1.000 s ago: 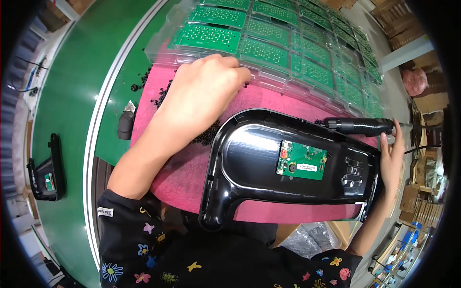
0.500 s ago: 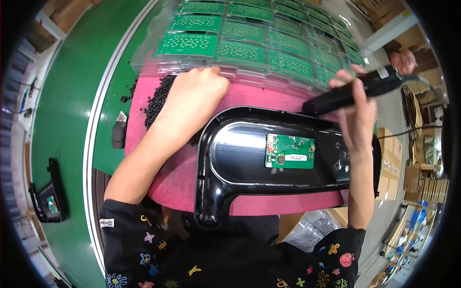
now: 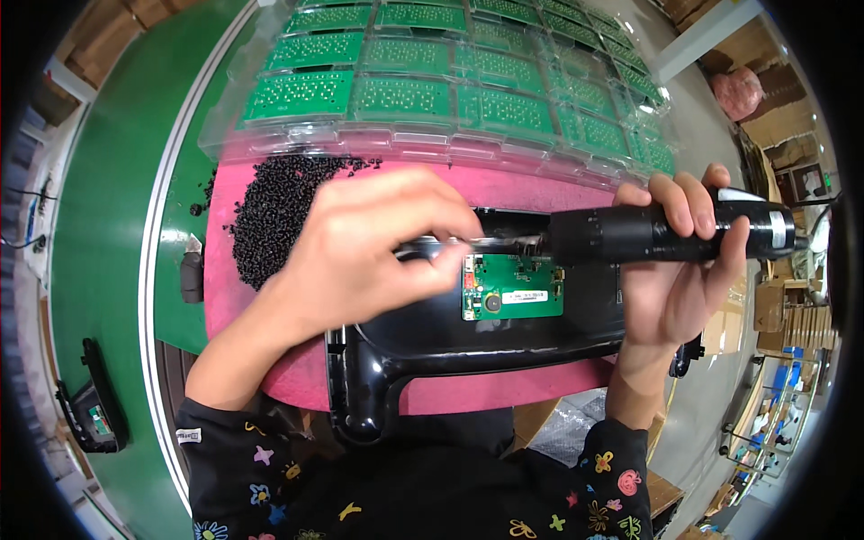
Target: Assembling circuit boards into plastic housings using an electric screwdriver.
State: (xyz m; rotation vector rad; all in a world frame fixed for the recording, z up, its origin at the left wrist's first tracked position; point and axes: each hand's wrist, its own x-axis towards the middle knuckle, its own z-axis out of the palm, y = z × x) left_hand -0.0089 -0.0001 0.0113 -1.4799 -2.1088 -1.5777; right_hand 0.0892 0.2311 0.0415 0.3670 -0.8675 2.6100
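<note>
My right hand (image 3: 670, 301) is wrapped around a black electric screwdriver (image 3: 612, 236), held level with its bit pointing left. At the bit's tip, the thumb and fingers of my left hand (image 3: 360, 247) are pinched together; whatever they hold is too small and blurred to make out. Below the bit, a green circuit board (image 3: 515, 304) lies inside a glossy black plastic housing (image 3: 414, 335). Beyond my left wrist is a heap of small black screws (image 3: 265, 220).
The pink work surface (image 3: 297, 378) carries the housing and the heap. Along its far side stand clear plastic trays (image 3: 396, 139) of green boards. A green bench (image 3: 108, 270) runs on the left, with another black housing (image 3: 94, 400) on it. Cartons (image 3: 783, 333) stack up at right.
My left hand has moved right from beside the screw heap to the screwdriver's bit. The screwdriver has swung level and moved over the housing. The view has shifted slightly.
</note>
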